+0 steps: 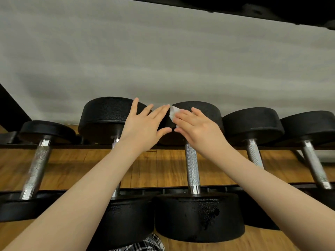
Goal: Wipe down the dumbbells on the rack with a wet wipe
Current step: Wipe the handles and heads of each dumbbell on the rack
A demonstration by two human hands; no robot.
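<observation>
Several black dumbbells with knurled steel handles lie side by side across the rack rails [72,146]. The middle dumbbell [192,165] has its far head under both hands. My right hand [197,127] lies on that far head with a white wet wipe [173,111] under its fingers; a corner of the wipe sticks out past the fingertips. My left hand [145,125] has its fingers spread and straight, reaching between the far head of the larger dumbbell [108,113] on the left and the middle one, fingertips close to the wipe.
A grey wall stands right behind the far heads. A dark shelf or upper rack tier [253,9] hangs overhead. Wooden floor [163,169] shows between the rails. More dumbbells [253,124] lie to the right, a smaller one [36,160] to the left.
</observation>
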